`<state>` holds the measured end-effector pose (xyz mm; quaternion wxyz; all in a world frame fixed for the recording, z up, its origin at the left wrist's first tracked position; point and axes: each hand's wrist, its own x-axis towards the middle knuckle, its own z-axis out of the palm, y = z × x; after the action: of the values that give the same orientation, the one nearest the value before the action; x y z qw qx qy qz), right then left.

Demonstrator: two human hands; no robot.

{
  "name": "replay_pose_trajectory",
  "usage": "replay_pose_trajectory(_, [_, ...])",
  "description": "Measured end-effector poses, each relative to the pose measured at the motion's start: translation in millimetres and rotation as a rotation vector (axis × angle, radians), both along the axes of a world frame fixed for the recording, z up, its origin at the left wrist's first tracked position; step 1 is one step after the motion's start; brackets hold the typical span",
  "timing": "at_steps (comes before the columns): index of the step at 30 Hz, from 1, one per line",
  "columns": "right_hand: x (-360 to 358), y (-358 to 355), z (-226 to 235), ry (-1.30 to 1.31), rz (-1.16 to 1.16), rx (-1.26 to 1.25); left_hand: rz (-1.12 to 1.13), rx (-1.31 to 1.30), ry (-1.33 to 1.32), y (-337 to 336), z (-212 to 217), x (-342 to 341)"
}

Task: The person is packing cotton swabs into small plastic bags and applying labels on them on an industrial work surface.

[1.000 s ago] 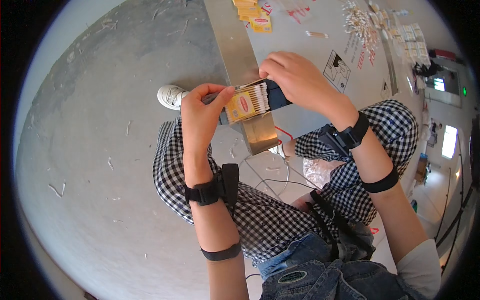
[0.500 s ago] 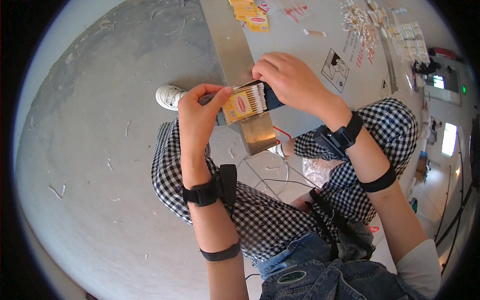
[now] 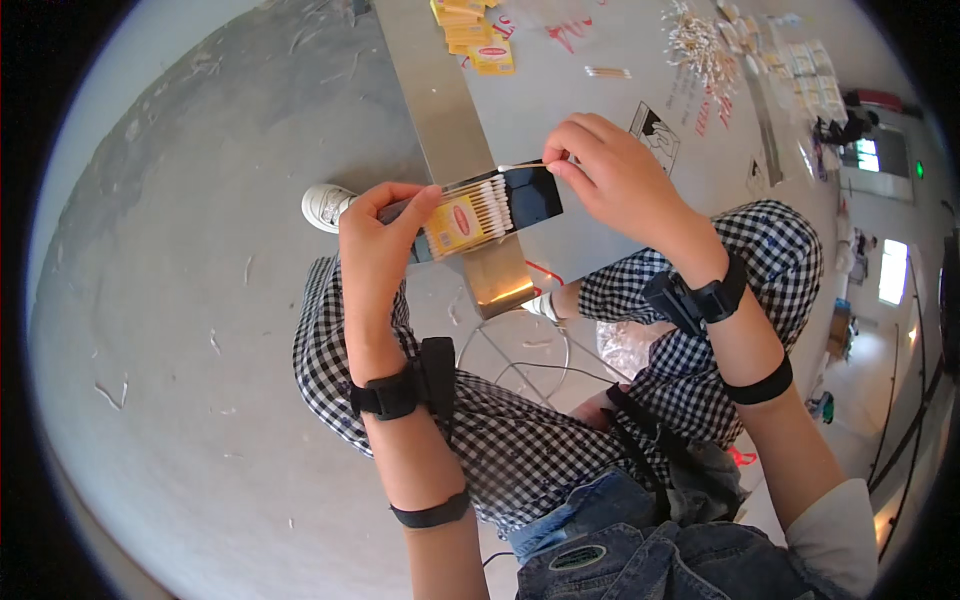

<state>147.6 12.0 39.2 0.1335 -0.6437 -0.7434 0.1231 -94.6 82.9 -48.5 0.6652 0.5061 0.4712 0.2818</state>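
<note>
- The left hand (image 3: 378, 232) grips a small dark box (image 3: 490, 208) of cotton swabs, fingers curled around its left end, holding it in the air over the near edge of the grey table (image 3: 590, 110).
- The right hand (image 3: 615, 180) pinches a single cotton swab (image 3: 522, 166) between thumb and forefinger, just above the box's right end.
- Yellow packets (image 3: 472, 28) lie far on the table, loose swabs (image 3: 700, 45) to their right.

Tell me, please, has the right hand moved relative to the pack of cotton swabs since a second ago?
Yes. The right hand has drawn back from the pack of cotton swabs, toward the far side of the metal table, pinching one swab.
</note>
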Motion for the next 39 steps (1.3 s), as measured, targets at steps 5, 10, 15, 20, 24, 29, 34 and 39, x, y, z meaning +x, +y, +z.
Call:
replay_pose_trajectory(5, [24,-31,50,0.038,-0.061,-0.186,0.030,-0.051,0.050,8,-13,-6])
replay_pose_trajectory(10, [81,-98,94,-0.276,-0.191,-0.400,0.147,-0.007,0.026,9,-11,-10])
replay_pose_trajectory(15, [122,-148,56,-0.493,-0.193,-0.583,0.203,0.009,0.046,6,-22,-10])
replay_pose_trajectory(20, [93,-102,46,-0.310,-0.252,-0.380,0.238,0.018,0.025,6,-18,-12])
replay_pose_trajectory(24, [97,-22,15,-0.190,-0.236,0.021,0.217,0.046,0.022,6,-21,-14])
replay_pose_trajectory(29, [125,28,-22,-0.218,-0.172,0.179,0.217,0.027,0.042,8,-15,-15])
replay_pose_trajectory(34, [131,38,-33,-0.201,-0.203,0.103,0.213,0.009,0.056,8,-6,-17])
replay_pose_trajectory(39, [119,37,-28,-0.242,-0.044,0.094,0.198,-0.012,0.018,8,-3,-15])
